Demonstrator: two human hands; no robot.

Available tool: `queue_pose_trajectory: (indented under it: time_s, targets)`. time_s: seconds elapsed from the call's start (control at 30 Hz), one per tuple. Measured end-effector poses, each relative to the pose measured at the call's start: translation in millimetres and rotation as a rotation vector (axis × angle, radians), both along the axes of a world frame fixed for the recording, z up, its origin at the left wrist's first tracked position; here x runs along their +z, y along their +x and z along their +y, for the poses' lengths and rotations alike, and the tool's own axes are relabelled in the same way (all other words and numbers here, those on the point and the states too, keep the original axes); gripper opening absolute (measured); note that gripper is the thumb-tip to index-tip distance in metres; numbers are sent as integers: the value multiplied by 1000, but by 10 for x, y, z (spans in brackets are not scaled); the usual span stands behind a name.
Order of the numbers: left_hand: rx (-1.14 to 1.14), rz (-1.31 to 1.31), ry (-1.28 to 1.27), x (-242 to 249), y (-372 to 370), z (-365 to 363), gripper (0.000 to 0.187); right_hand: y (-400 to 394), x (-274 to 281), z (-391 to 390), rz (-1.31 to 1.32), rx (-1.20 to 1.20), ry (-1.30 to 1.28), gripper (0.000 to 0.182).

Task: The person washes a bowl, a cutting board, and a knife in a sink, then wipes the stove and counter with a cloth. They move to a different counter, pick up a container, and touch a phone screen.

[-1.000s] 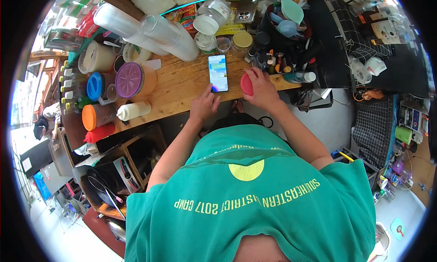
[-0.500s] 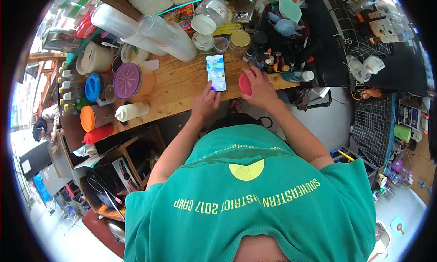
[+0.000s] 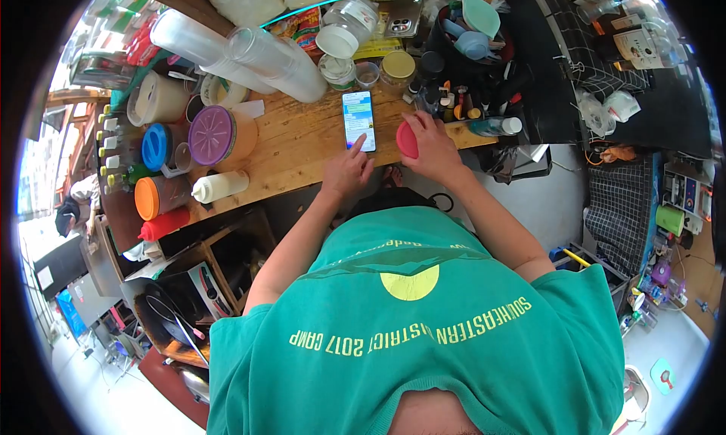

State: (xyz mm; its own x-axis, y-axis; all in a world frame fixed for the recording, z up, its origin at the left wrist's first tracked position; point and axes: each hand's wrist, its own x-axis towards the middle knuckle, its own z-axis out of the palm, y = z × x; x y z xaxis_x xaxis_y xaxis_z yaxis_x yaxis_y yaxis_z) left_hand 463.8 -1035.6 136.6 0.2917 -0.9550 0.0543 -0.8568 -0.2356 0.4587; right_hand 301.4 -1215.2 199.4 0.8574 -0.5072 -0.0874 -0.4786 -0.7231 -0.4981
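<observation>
A smartphone (image 3: pixel 359 117) with a lit screen of text bubbles lies on the wooden table. My left hand (image 3: pixel 348 172) is at its near end, holding nothing. Its index finger stretches onto the lower part of the screen, and the other fingers are loosely bent. To the right of the phone, my right hand (image 3: pixel 432 149) rests at the table's front edge. Its fingers are curved around a round pinkish-red object (image 3: pixel 407 140), whose far side the hand covers. I cannot make out whether that is a lid or a small bowl.
Stacked clear cups (image 3: pixel 276 61) lean behind the phone, near a jar with a yellow lid (image 3: pixel 398 63). To the left are a purple-lidded tub (image 3: pixel 213 134), a white squeeze bottle (image 3: pixel 219 185) and a red bottle (image 3: pixel 164 223). A capped bottle (image 3: pixel 495 126) lies at the right edge.
My left index finger has moved a little right and up, from the screen's lower left corner to its lower right. My right hand stays where it was.
</observation>
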Motion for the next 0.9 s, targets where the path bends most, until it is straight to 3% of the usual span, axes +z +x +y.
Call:
queue_pose_trajectory:
  time_s: [0.53,0.9]
  targets:
    - [-93,-28,-53,-2,17,-70,27,-2,19,10,9,-19,17,83]
    - [-56,-21,193,228,38,-335,35,-26,-3,22,-10,-22,30,85]
